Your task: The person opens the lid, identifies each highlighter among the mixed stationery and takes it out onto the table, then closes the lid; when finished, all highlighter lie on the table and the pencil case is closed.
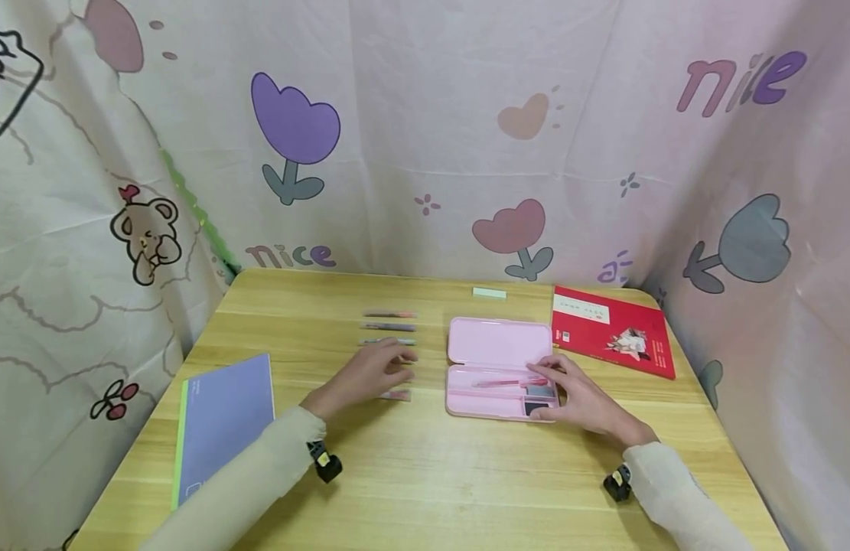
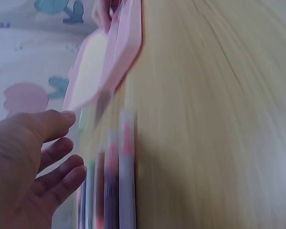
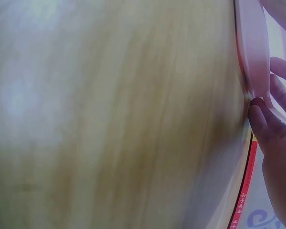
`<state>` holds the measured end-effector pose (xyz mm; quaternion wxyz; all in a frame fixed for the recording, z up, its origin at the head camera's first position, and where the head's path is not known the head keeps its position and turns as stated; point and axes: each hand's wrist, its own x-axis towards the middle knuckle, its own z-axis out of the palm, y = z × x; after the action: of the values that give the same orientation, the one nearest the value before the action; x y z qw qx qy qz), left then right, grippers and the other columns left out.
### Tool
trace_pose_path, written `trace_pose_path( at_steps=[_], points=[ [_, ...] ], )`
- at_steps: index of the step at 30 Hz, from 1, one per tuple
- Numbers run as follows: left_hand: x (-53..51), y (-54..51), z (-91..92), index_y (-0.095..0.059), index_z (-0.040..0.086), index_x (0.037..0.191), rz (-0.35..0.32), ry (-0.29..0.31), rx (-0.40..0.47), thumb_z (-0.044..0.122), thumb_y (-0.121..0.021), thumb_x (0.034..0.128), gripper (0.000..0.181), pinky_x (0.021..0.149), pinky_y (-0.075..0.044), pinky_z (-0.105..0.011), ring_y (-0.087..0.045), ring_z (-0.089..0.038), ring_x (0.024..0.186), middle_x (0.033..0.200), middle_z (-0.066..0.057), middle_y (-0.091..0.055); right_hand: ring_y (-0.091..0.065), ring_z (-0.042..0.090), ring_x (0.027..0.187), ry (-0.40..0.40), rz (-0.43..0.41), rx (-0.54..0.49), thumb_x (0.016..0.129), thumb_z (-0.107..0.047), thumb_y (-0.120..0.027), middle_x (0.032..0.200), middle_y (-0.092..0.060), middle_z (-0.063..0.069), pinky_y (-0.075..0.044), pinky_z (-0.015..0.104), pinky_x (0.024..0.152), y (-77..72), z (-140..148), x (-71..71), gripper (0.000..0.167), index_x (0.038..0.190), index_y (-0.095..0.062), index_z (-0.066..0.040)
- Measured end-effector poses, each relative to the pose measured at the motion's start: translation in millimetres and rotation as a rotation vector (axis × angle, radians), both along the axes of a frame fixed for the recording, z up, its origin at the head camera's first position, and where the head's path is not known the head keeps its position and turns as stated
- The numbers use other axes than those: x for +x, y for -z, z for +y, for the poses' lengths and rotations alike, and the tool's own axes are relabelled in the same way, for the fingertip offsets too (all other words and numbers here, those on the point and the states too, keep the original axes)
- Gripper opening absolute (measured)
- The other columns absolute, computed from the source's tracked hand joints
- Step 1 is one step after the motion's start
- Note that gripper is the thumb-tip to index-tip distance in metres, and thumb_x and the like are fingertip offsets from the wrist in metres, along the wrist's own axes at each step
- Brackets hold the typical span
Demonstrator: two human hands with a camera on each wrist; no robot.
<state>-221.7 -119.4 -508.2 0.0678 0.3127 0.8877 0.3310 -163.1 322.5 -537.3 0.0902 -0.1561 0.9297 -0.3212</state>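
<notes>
A pink pencil case (image 1: 500,341) lies open on the table, its lid folded back. Inside it are a pen with red parts (image 1: 509,383), a grey block (image 1: 540,391) and a dark block (image 1: 536,409). My right hand (image 1: 581,399) grips the case at its right end, thumb outside the near corner and fingers over the wall. My left hand (image 1: 369,371) hovers over a column of several pens (image 1: 389,327), fingers loosely bent and holding nothing; it partly covers the nearer ones. In the left wrist view the pens (image 2: 127,176) lie side by side, below the fingertips.
A blue-purple notebook (image 1: 228,421) lies at the left, beside my left forearm. At the back right is a red book (image 1: 613,329), close to the case. A small pale green strip (image 1: 490,293) sits near the table's back edge. Printed curtains (image 1: 411,153) stand around the wooden table (image 1: 452,482).
</notes>
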Motion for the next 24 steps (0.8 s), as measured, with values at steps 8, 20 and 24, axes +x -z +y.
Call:
trace_pose_path(
  at_steps=[8,20,24],
  points=[
    [-4.2,8.9,51.2,-0.072,0.010,0.135,-0.038,0.105,0.021,0.019,-0.074,0.1062,0.030,0.103,-0.061,-0.042,-0.072,-0.026,0.122,0.137,-0.006,-0.066,-0.039,0.033,0.148,0.008,0.002,0.009,0.084,-0.052,-0.092,0.159,-0.044,0.005,-0.047,0.069,0.117,-0.4,0,1.0,0.091,0.161,-0.055,-0.023],
    [0.5,18.6,70.2,-0.076,0.010,0.129,-0.018,0.119,-0.001,0.017,-0.073,0.1062,0.024,0.097,-0.060,-0.031,-0.069,-0.016,0.113,0.132,-0.003,-0.068,-0.049,0.039,0.146,0.119,0.001,-0.144,0.090,-0.043,-0.089,0.164,-0.040,0.010,-0.041,0.074,0.119,-2.3,3,-0.1,0.078,0.159,-0.057,-0.024],
    [1.6,19.3,70.7,-0.077,0.008,0.128,-0.032,0.117,0.026,0.014,-0.073,0.1059,0.024,0.101,-0.060,-0.033,-0.070,-0.019,0.116,0.134,-0.005,-0.067,-0.057,0.043,0.142,0.206,-0.024,-0.261,0.099,-0.040,-0.081,0.171,-0.031,0.014,-0.047,0.067,0.118,-4.6,1,-1.9,0.076,0.165,-0.047,-0.021]
  ],
)
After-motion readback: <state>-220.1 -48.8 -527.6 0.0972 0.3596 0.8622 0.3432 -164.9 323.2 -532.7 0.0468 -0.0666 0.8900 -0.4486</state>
